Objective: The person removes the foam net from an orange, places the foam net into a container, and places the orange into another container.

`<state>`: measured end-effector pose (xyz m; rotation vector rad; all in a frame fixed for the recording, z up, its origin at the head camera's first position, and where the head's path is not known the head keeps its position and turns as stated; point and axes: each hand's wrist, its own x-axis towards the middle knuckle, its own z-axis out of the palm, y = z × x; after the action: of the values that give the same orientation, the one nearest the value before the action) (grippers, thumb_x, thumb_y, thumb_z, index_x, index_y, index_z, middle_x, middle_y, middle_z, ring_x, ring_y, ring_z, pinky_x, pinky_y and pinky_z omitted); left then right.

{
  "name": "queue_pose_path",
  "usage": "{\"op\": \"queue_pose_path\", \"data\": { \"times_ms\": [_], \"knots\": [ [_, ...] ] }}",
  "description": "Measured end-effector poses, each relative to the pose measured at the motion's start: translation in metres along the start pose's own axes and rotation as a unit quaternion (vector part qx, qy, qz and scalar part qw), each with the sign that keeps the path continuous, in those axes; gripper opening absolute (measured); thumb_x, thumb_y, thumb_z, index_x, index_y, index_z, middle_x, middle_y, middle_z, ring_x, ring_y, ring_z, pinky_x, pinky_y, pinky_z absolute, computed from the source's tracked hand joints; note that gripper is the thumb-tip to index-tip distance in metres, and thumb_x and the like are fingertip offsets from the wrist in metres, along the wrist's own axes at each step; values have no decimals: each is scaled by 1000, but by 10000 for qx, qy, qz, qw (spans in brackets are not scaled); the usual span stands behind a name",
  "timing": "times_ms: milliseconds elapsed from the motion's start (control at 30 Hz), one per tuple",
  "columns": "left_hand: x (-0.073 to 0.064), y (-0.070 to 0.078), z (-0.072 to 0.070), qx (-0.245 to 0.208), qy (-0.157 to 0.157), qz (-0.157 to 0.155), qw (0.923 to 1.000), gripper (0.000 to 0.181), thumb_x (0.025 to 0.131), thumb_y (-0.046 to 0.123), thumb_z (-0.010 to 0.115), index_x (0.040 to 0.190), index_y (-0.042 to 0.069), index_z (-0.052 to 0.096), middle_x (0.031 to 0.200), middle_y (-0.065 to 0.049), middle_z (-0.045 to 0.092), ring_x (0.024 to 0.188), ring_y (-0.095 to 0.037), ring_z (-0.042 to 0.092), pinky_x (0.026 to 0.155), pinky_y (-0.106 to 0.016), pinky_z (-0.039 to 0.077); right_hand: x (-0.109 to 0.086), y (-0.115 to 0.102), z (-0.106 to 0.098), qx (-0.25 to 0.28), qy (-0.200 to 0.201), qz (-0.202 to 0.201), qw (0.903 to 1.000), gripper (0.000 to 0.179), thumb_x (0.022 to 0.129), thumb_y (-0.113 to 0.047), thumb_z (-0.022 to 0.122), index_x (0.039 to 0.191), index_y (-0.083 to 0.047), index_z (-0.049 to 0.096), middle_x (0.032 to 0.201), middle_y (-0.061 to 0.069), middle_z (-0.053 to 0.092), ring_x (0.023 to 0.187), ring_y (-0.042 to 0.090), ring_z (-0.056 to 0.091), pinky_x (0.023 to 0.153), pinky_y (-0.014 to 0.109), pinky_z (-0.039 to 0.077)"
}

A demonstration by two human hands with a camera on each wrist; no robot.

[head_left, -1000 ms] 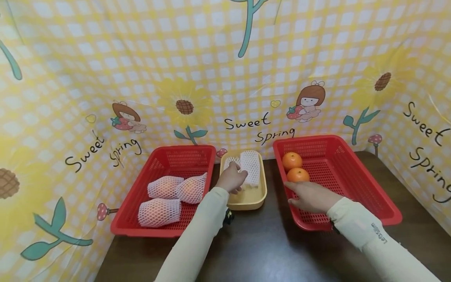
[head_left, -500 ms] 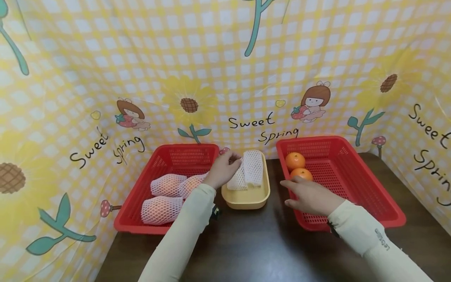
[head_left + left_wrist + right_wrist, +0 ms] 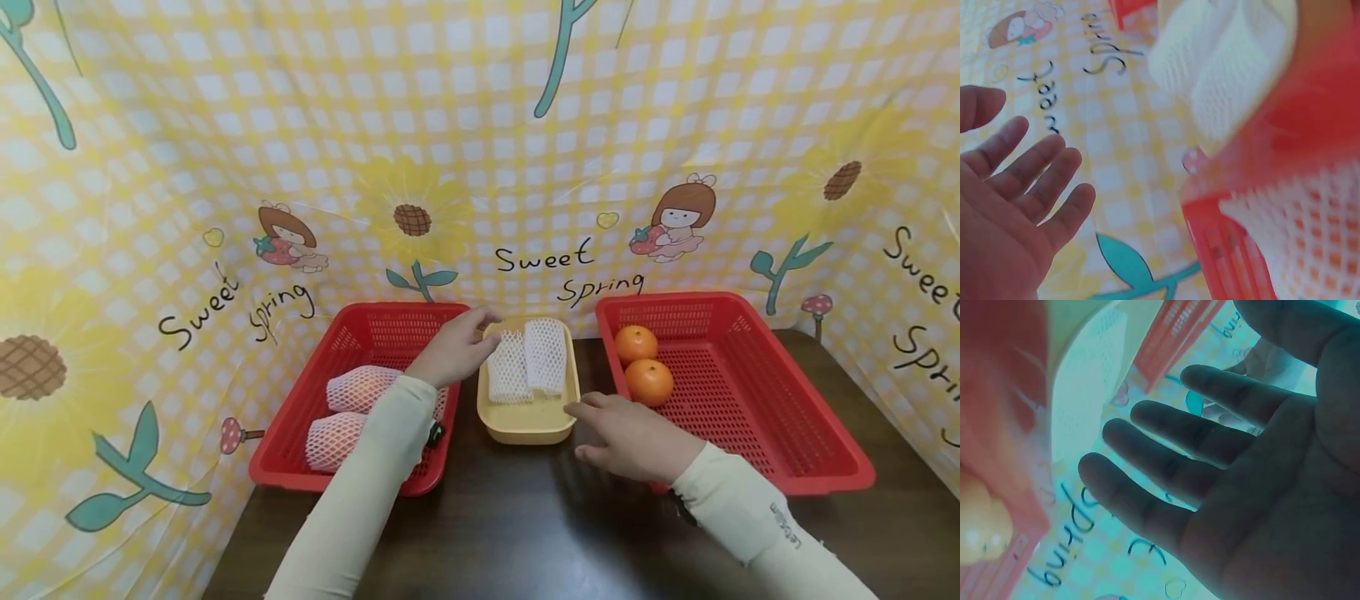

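Note:
In the head view my left hand [image 3: 457, 346] hovers by the left rim of a small yellow tray [image 3: 525, 435], over the right edge of the left red basket. Its fingers are spread and hold nothing, as the left wrist view confirms. Two white foam net sleeves lie side by side in the tray: a left sleeve [image 3: 510, 375] and a right sleeve [image 3: 546, 358]. My right hand [image 3: 637, 437], fingers extended, is near the tray's right rim and grips nothing. Beyond it, two oranges [image 3: 649, 382] sit in the right red basket [image 3: 750, 392].
The left red basket [image 3: 277, 471] contains fruit in foam nets [image 3: 335, 442], partly hidden by my left arm. Dark wooden table [image 3: 495, 533] lies in front. A yellow checked cloth [image 3: 480, 150] hangs behind and at the sides.
My left hand has drawn away from the left foam sleeve, moving left. My right hand has shifted from beside the oranges leftward to the tray's edge, uncovering the nearer orange.

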<state>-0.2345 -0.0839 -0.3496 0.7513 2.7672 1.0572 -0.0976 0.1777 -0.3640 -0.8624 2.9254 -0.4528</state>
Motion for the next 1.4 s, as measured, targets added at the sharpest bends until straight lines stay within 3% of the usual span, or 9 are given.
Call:
{"op": "queue_pose_path", "data": {
  "times_ms": [167,300,467,600,1000,1200,1400],
  "knots": [
    [-4,-18,-11,237,-197,15,9995,40,104,35,55,139,16,53,144,-6,52,129,-27,53,103,-49,43,9,-13,14,343,-79,-141,9993,59,94,-36,71,140,-2,56,138,22,55,126,39,53,100,56,43],
    [-7,-32,-17,609,-249,-35,9978,38,103,34,57,136,15,55,139,-5,55,131,-28,49,107,-49,39,15,-21,26,440,-36,-371,9983,63,95,-44,68,141,-3,55,141,23,53,129,40,51,101,58,42],
    [-11,-47,-23,791,-345,-231,9960,39,102,34,60,137,18,55,140,-5,55,132,-27,48,108,-50,38,22,-31,39,304,186,-736,9966,62,96,-49,65,140,-5,57,140,20,55,129,37,51,102,55,42],
    [-12,-58,-30,990,-434,-346,9935,45,100,31,62,140,12,53,142,-11,54,132,-29,48,109,-52,37,24,-40,48,319,188,-894,9953,64,96,-53,63,143,-10,56,144,19,52,132,35,49,103,53,42],
    [-25,-96,-62,1598,-712,-688,9822,50,101,31,61,145,11,49,145,-12,51,136,-30,44,110,-53,34,32,-69,74,21,249,-1468,9888,66,96,-50,66,150,-16,49,155,12,41,141,27,39,105,51,42],
    [-32,-116,-73,1654,-769,-678,9809,47,102,24,57,144,6,49,144,-16,51,136,-33,44,110,-54,33,35,-82,83,-60,144,-1849,9826,65,98,-51,61,152,-19,46,159,11,36,145,30,34,105,50,42],
    [-40,-139,-80,1738,-834,-648,9791,49,102,23,55,145,2,48,145,-19,50,136,-37,43,109,-55,33,37,-93,91,-474,194,-2270,9725,65,100,-52,57,153,-17,45,161,12,32,146,30,31,106,48,40]
  ]
}}
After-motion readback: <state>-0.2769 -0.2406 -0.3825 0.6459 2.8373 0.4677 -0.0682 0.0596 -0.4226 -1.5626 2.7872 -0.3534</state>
